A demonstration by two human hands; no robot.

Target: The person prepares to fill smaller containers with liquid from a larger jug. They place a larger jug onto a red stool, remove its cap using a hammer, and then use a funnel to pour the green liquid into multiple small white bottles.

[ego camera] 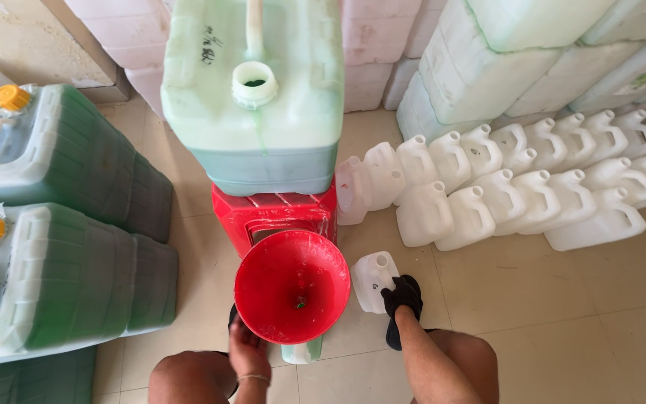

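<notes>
**Funnel held, small jug gripped**

The left hand (248, 350) touches the lower rim of the red funnel (291, 286), which sits in a small jug (302, 350) just right of it; how tightly the fingers close cannot be told. The gloved right hand (401, 298) closes on one white jug (372, 280), just left of it. Three large green canisters (61, 150) stand at the far left, and one open canister (256, 97) rests on a red stool (271, 213) ahead. Bare floor (562, 314) lies to the right.
</notes>
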